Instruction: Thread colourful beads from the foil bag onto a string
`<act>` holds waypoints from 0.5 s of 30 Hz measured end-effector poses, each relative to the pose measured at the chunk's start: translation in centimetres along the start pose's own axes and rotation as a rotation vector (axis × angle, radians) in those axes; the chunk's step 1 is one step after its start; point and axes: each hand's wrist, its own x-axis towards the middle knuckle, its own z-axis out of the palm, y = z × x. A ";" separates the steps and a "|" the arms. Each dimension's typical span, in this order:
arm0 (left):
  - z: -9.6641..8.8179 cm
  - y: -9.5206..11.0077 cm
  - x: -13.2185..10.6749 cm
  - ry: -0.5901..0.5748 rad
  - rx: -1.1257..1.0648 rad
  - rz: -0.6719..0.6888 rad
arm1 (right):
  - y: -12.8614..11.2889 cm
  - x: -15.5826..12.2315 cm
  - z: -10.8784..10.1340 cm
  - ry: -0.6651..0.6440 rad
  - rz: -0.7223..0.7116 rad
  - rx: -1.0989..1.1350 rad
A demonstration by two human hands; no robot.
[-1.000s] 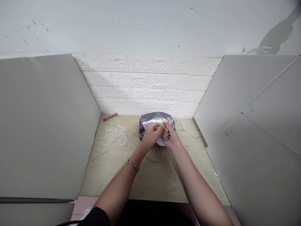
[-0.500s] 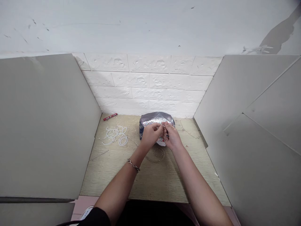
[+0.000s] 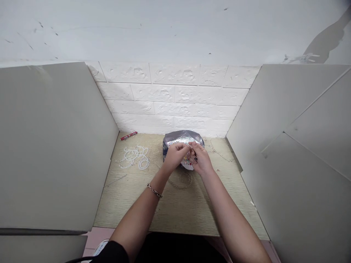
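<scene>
My left hand [image 3: 176,157] and my right hand [image 3: 200,156] meet fingertip to fingertip, both closed in a pinch. What lies between the fingertips is too small to make out. Beneath them is a pouch [image 3: 183,136] with a shiny silver inside and a dark blue patterned side, partly hidden by my hands. Small coloured beads [image 3: 187,161] show inside it, between my wrists. A strand of clear beads [image 3: 179,187] curls on the table just in front of the pouch, passing behind my left wrist.
White bead strands [image 3: 143,163] lie coiled on the wooden table [image 3: 186,215] at the left. A red packet [image 3: 128,136] rests near the back wall. Thin strands [image 3: 219,152] lie right of the pouch. Grey panels [image 3: 55,146] stand on both sides.
My left hand and wrist have shifted very slightly, with the bracelet a little lower and further left. The pinch stays closed, and the things on the table have not moved.
</scene>
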 end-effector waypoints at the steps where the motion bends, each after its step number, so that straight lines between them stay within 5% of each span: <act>1: 0.0 0.1 0.0 -0.004 -0.002 -0.009 | 0.0 0.0 0.0 -0.001 -0.004 -0.004; 15: -0.1 -0.1 0.0 0.016 0.026 -0.006 | 0.1 -0.1 0.0 -0.018 -0.005 -0.015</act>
